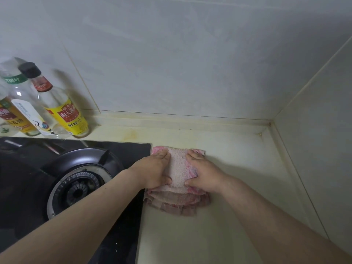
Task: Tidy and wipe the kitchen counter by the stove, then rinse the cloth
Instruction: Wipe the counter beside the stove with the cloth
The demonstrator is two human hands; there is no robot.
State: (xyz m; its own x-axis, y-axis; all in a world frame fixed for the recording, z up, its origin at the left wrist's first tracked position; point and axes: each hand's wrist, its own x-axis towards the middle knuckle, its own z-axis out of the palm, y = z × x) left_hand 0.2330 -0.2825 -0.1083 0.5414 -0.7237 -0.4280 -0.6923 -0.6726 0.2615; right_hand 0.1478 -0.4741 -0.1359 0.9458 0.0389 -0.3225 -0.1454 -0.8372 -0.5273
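Pressing on the pink cloth [179, 168], your left grip [155, 169] and right grip [204, 172] lie flat on it side by side, palms down. Check the state of each grip: the fingers are stretched out straight, the thumb is spread apart from them, and nothing is clamped. A strip of cloth shows between the two grips. The cloth is folded into several layers, and its ragged lower edges fan out below your thumbs. It rests on the pale desk [247, 178], with its left edge lying along the right rim of the black glass stove [122, 216]. Your left forearm crosses above the stove, just beside the round burner [76, 189]. Behind the stove, against the tiled wall [190, 63], three bottles stand on the desk: a yellow-labelled bottle [64, 109] with a black cap, a clear bottle [21, 92] with a green band, and a third bottle [13, 119] cut off by the left frame edge. Yellowish stains mark the desk near the wall joint.
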